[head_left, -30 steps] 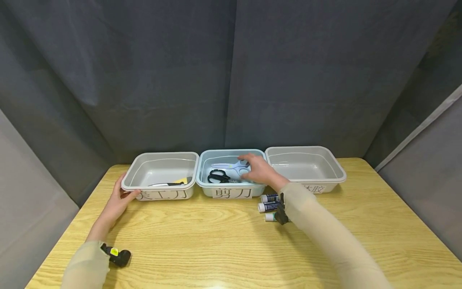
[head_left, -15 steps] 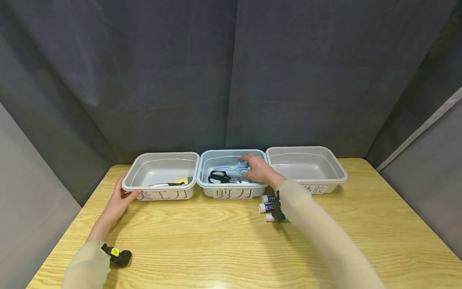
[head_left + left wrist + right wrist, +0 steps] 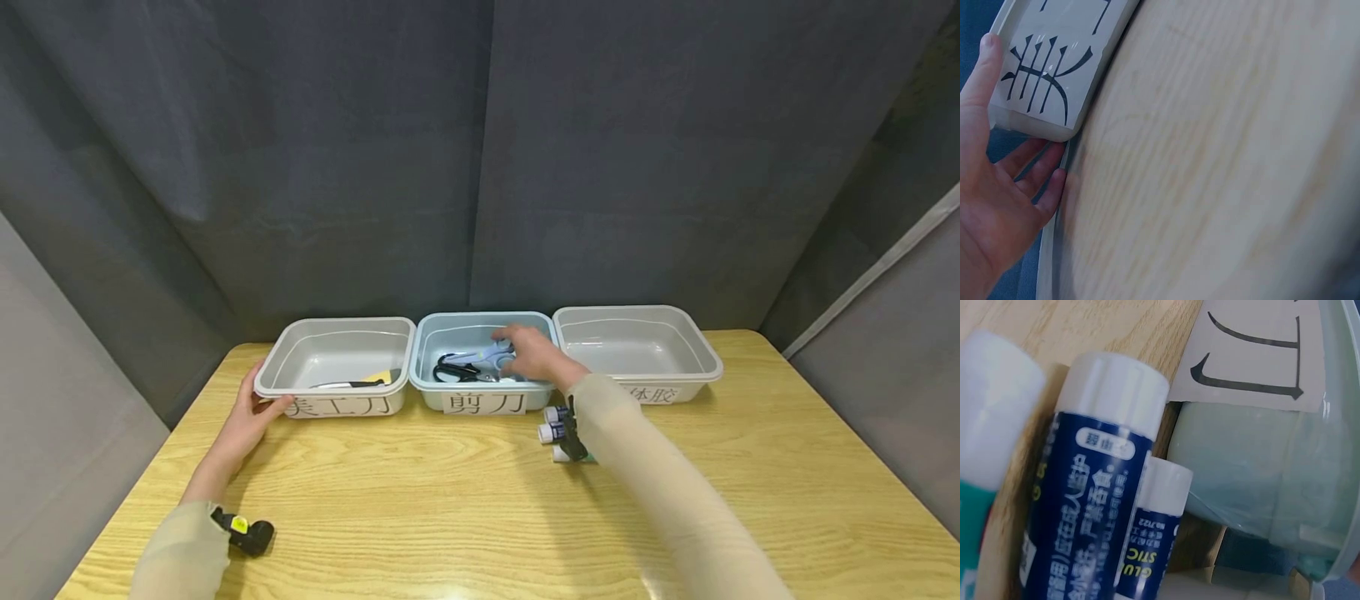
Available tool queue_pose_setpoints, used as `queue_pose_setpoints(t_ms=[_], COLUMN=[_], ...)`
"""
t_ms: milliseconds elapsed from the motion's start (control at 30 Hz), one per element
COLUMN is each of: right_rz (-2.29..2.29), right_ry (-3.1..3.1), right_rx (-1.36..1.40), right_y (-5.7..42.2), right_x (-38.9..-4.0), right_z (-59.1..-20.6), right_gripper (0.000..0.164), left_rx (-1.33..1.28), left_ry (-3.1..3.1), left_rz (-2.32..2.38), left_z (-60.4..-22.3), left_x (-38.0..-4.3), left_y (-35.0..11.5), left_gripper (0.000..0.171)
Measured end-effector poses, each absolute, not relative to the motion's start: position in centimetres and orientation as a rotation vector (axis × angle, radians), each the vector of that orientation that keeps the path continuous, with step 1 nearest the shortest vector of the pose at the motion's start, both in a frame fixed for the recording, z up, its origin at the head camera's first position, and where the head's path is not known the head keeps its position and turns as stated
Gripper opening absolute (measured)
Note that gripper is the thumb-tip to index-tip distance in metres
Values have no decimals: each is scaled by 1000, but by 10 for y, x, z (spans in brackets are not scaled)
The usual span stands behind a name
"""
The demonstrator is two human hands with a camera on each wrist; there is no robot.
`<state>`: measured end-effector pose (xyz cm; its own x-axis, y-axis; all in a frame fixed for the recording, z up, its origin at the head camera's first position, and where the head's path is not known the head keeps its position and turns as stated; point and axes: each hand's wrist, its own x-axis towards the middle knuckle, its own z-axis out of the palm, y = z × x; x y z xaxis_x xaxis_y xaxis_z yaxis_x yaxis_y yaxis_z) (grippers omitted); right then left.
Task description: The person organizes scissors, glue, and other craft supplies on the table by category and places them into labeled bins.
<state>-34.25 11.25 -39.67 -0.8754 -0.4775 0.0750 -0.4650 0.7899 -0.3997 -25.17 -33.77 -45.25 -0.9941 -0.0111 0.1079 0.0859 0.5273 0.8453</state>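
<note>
My left hand (image 3: 246, 423) holds the near left corner of the left grey bin (image 3: 360, 323), thumb on its front and fingers round its side. The left wrist view shows that thumb over the bin's paper label (image 3: 1044, 75). Inside the light-blue middle bin (image 3: 450, 317), my right hand (image 3: 534, 353) pinches the light-blue scissors (image 3: 489, 355) at their handle loops; its palm hides part of them. A pair of black-handled scissors (image 3: 454, 371) lies beside them, partly overlapped. The right wrist view does not show the right fingers.
A grey bin (image 3: 622, 312) stands at the right. Several glue sticks (image 3: 1085, 506) lie in front of the bins, below my right wrist. The left bin contains a black-handled knife (image 3: 348, 384) and a yellow item (image 3: 382, 377). A dark curtain (image 3: 375, 167) hangs behind.
The light-blue scissors have turned and shifted slightly toward the front, now closer over the black pair. My right hand has moved a little with them; the left stays at the bin corner.
</note>
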Motion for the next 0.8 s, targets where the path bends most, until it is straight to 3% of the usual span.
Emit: queue_pose_setpoints(t_ms=[800], right_rz=[-552], right_ry=[2873], right_rx=[-651], right_y=[109], right_x=[-346], right_z=[-400], right_gripper=[60], left_rx=[-52], left_ry=[-2658], left_rz=[-1501], left_z=[-453], left_x=[-253], left_y=[-337], left_gripper=[81])
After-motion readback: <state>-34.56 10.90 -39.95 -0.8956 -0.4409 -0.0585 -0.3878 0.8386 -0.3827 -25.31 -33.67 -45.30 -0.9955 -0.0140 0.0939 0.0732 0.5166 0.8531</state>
